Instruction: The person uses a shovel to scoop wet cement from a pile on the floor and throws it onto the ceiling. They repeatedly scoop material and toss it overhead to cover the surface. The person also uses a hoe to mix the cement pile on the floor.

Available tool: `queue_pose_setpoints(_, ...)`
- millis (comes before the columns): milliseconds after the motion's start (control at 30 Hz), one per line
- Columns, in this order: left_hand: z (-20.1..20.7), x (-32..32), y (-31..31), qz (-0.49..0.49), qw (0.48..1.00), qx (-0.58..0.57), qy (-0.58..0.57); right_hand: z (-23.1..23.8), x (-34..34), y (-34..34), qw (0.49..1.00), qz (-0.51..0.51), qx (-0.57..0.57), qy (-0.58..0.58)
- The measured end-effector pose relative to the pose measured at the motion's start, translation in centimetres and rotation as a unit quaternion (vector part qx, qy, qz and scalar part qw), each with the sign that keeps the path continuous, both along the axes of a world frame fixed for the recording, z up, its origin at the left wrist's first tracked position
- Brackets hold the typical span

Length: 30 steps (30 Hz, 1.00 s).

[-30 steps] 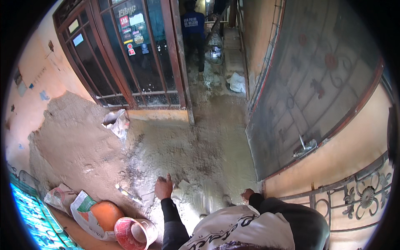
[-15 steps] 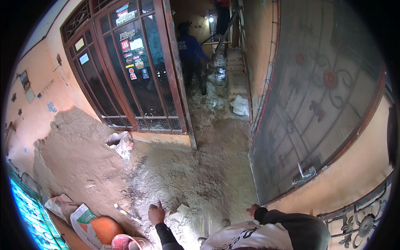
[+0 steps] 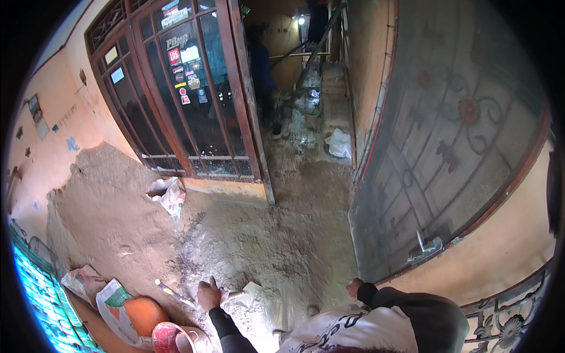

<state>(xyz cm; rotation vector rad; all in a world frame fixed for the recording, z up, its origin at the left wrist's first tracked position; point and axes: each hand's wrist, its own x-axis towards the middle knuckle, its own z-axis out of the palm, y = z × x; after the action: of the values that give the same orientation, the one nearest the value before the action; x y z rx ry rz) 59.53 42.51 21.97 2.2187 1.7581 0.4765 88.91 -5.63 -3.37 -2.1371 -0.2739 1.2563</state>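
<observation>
My left hand (image 3: 209,295) is low in the middle, its fingers apart and apparently holding nothing. Just right of it, a flat, pale metal blade (image 3: 252,294) with a short light handle lies on the wet grey mortar (image 3: 235,235). To its left, a stick with a pale end (image 3: 168,287) rests on the ground. My right hand (image 3: 354,288) hangs in the air at the foot of the screened metal door (image 3: 406,176), fingers partly extended and nothing visible in them. Dark sleeves cover both arms.
A sand heap (image 3: 112,194) leans against the left wall, with a torn sack (image 3: 169,194) beside it. Lower left are an orange rounded container (image 3: 144,317), a red bucket (image 3: 170,337) and sacks (image 3: 85,282). A person in blue (image 3: 261,70) stands in the passage beyond the brown-framed window (image 3: 194,100).
My left hand has shifted slightly left and up, and my right hand slightly up. The person in the passage has straightened up, with an arm now lower. The view has tilted slightly.
</observation>
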Motion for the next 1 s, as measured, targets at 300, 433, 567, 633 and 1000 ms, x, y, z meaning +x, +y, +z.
queue_pose_setpoints(300,-0.6,0.3,0.4,0.006,1.000,-0.001,-0.001,2.7,0.7,0.6,0.971,-0.138,0.009,0.194)
queue_pose_setpoints(433,-0.7,1.2,-0.1,0.000,1.000,-0.011,-0.017,-0.1,1.6,-2.0,0.963,-0.132,0.038,0.233)
queue_pose_setpoints(567,0.0,-0.9,0.4,0.021,1.000,-0.003,0.008,-0.8,-1.5,0.5,0.978,-0.095,0.000,0.185)
queue_pose_setpoints(633,-0.8,1.2,-0.4,0.004,1.000,-0.008,-0.020,-2.8,1.4,-3.4,0.971,-0.129,0.018,0.200)
queue_pose_setpoints(1000,-0.4,-0.5,-0.2,0.016,1.000,-0.007,0.008,-3.6,-0.6,-2.2,0.924,-0.204,0.041,0.319)
